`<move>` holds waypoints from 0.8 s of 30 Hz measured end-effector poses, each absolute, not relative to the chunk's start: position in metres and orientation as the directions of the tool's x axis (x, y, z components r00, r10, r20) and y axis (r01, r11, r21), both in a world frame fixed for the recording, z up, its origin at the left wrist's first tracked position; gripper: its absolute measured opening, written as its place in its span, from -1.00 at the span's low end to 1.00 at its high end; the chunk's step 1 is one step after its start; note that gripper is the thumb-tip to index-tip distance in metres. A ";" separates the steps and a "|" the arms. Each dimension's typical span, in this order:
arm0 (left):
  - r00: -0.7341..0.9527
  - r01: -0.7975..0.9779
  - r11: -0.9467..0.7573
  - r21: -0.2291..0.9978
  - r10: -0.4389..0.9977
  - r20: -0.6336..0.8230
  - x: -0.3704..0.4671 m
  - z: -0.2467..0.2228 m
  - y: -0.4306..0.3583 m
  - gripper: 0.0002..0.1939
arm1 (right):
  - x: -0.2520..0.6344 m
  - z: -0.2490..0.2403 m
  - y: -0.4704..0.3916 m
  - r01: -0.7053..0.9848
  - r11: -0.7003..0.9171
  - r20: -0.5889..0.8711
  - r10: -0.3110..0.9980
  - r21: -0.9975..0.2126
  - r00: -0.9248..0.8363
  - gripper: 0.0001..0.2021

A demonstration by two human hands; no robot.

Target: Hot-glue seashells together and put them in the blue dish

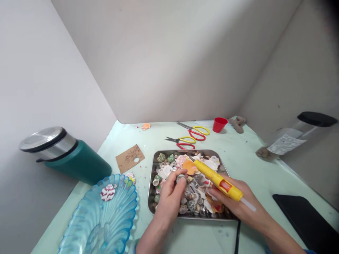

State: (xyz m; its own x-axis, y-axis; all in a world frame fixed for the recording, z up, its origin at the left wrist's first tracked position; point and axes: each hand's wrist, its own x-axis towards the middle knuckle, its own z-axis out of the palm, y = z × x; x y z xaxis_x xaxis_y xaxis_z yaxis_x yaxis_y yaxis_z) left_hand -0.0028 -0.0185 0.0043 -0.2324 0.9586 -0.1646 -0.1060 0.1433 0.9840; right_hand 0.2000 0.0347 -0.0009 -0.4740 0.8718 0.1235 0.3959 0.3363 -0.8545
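Note:
My left hand [171, 192] is closed, pinching a small greenish-grey sea snail shell [181, 177] between thumb and fingers. In my right hand [242, 199] is a yellow glue gun [212, 173], pen-shaped, its nozzle pointing up and left and a clear glue stick [249, 204] poking out of its back end. Both hands are over a metal tray [150, 201] filled with many mixed seashells. An orange scallop shell [189, 167] lies in the tray near the nozzle; I cannot tell whether they touch. My fingers partly hide the held shell.
A blue shell-shaped dish [79, 225] holding a maroon-and-white shell [107, 192] stands left, beside a tilted green bottle [79, 162]. Behind the tray lie two pairs of scissors [197, 129], brown cardboard [127, 158] and a red cup [219, 125]. A clear jar [287, 141] and black pad [304, 218] are right.

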 end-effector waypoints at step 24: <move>-0.177 -0.287 0.116 0.951 0.969 -0.172 -0.003 0.003 -0.019 -0.71 | 0.199 0.004 0.033 0.334 0.354 0.157 0.854 -0.873 -0.496 -0.79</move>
